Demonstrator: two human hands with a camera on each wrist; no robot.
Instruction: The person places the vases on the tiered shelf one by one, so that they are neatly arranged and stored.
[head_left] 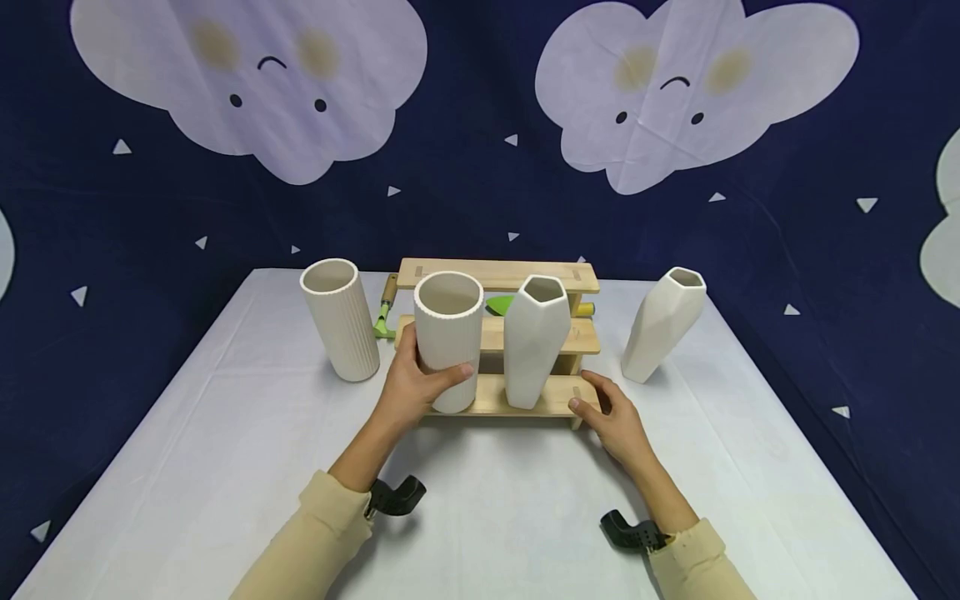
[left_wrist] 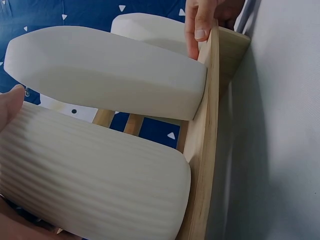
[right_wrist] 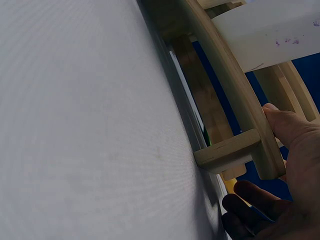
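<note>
My left hand grips a white ribbed cylindrical vase, thumb across its front and fingers round its left side. The vase stands over the left half of the bottom tier of a three-tier wooden stand; in the left wrist view its base is right at the board. Beside it on that tier is a white faceted vase, leaning slightly right. At the tier's right end, my right hand holds the board's corner between thumb and fingers, its thumb on the edge in the right wrist view.
Another ribbed vase stands left of the stand, and a second faceted vase to its right. A green garden tool with a wooden handle lies behind on the left. A green blade and a yellow end show behind the tiers.
</note>
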